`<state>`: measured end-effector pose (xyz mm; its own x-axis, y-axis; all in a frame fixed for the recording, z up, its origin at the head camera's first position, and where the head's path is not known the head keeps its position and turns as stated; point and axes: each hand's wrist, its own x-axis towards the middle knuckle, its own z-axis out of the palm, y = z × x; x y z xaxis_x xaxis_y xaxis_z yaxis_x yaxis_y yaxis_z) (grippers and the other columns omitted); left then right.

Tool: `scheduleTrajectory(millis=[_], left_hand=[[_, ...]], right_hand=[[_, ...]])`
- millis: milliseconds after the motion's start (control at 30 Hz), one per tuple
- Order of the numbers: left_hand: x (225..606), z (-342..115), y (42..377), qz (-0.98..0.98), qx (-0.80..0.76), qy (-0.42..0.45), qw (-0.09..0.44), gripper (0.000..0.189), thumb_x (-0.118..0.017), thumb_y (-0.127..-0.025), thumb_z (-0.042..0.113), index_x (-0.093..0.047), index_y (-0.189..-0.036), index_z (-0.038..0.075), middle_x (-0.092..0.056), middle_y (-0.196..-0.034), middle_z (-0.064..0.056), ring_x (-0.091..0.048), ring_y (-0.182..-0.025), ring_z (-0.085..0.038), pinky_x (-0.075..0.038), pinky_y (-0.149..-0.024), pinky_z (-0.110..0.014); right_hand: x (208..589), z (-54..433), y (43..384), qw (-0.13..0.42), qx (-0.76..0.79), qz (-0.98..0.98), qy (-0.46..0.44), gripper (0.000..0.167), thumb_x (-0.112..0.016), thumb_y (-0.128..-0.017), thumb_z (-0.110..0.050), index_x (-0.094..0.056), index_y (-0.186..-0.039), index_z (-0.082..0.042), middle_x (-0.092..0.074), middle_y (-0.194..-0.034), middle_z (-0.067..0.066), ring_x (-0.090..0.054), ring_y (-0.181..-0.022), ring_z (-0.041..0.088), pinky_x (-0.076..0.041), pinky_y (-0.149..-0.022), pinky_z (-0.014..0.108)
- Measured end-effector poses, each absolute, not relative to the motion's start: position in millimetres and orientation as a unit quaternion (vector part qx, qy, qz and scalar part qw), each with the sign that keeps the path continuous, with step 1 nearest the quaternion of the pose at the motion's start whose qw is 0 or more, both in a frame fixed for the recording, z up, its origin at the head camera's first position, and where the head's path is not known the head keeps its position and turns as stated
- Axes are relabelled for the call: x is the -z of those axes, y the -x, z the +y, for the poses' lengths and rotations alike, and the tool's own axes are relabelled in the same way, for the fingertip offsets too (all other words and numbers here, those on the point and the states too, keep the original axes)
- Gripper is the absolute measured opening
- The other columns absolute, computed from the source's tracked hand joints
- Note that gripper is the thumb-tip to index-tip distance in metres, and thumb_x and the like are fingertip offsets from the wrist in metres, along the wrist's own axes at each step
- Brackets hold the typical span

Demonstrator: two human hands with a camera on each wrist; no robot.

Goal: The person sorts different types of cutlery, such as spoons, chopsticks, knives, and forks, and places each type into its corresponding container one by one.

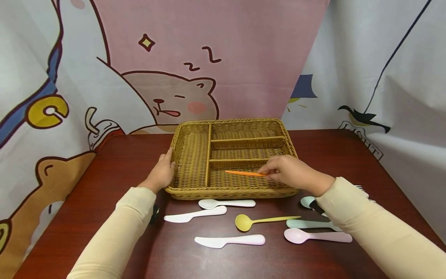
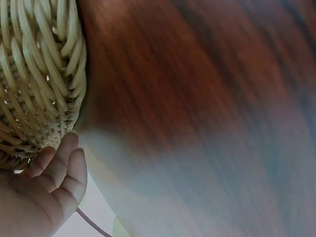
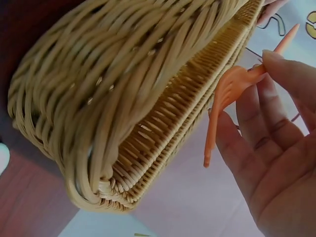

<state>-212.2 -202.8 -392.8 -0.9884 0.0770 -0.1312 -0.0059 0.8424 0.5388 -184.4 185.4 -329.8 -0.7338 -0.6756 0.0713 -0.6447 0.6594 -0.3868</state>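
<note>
An orange plastic fork [image 3: 232, 86] is pinched between the thumb and fingers of my right hand [image 1: 289, 172]. In the head view the fork lies level over the front right compartment of a woven basket [image 1: 230, 192], apart from its floor as far as I can tell. The right wrist view shows the fork's head hanging down beside the basket's rim. My left hand [image 1: 162, 172] holds the basket's left side. Its fingers [image 2: 69, 163] lie against the outer wall in the left wrist view, where the thumb is hidden.
In front of the basket lie a white spoon [image 1: 209, 204], a white knife [image 1: 195, 214], a pinkish-white knife [image 1: 230, 241], a yellow spoon [image 1: 244, 222] and a pink spoon [image 1: 296, 235]. Mint pieces [image 1: 306, 224] lie partly under the right sleeve. A printed curtain [image 1: 258, 58] hangs behind the table.
</note>
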Motion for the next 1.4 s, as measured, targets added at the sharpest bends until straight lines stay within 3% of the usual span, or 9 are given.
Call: scheduleTrajectory(millis=[433,767,1000,1233,1400], left_hand=[[393.0,-202.5,213.4,0.958,-0.277,-0.012,0.075,0.059,-0.03,-0.106,0.015,0.001,-0.155,0.004,-0.022,-0.149,-0.029,-0.034,-0.135,-0.042,-0.03,-0.109,-0.053],[392.9,-202.2,213.9,0.957,-0.277,-0.011,0.079,0.059,-0.03,-0.106,0.015,0.002,-0.155,0.004,-0.022,-0.148,-0.029,-0.036,-0.134,-0.043,-0.031,-0.108,-0.054],[392.9,-202.7,212.7,0.957,-0.279,-0.01,0.077,0.059,-0.03,-0.106,0.014,0.001,-0.155,0.004,-0.023,-0.148,-0.029,-0.037,-0.133,-0.043,-0.032,-0.108,-0.054],[395.0,-204.0,212.8,0.961,-0.268,-0.014,0.069,0.059,-0.031,-0.106,0.015,-0.001,-0.155,0.002,-0.024,-0.148,-0.029,-0.037,-0.133,-0.042,-0.032,-0.108,-0.053],[395.6,-203.8,213.8,0.961,-0.268,-0.017,0.073,0.059,-0.03,-0.106,0.015,0.0,-0.155,0.002,-0.021,-0.149,-0.029,-0.035,-0.134,-0.043,-0.031,-0.108,-0.054]], right_hand=[[324.9,166.5,213.5,0.113,0.195,0.911,0.346,0.024,-0.069,-0.087,0.0,-0.075,-0.108,-0.007,-0.063,-0.08,-0.002,-0.05,-0.067,0.01,-0.044,-0.061,0.027],[327.7,153.0,222.9,0.138,0.178,0.906,0.358,0.024,-0.07,-0.086,-0.002,-0.075,-0.109,-0.007,-0.066,-0.085,-0.001,-0.052,-0.071,0.009,-0.045,-0.063,0.028],[333.4,141.8,227.0,0.149,0.163,0.904,0.365,0.024,-0.07,-0.086,-0.002,-0.075,-0.109,-0.007,-0.062,-0.077,-0.002,-0.047,-0.065,0.01,-0.041,-0.06,0.026],[337.3,136.2,228.9,0.162,0.153,0.898,0.379,0.023,-0.069,-0.086,-0.001,-0.075,-0.109,-0.005,-0.071,-0.089,0.004,-0.059,-0.072,0.009,-0.05,-0.065,0.028],[340.1,134.1,226.3,0.182,0.147,0.9,0.368,0.024,-0.069,-0.087,-0.002,-0.074,-0.111,-0.005,-0.069,-0.08,0.004,-0.051,-0.063,0.007,-0.045,-0.06,0.026]])
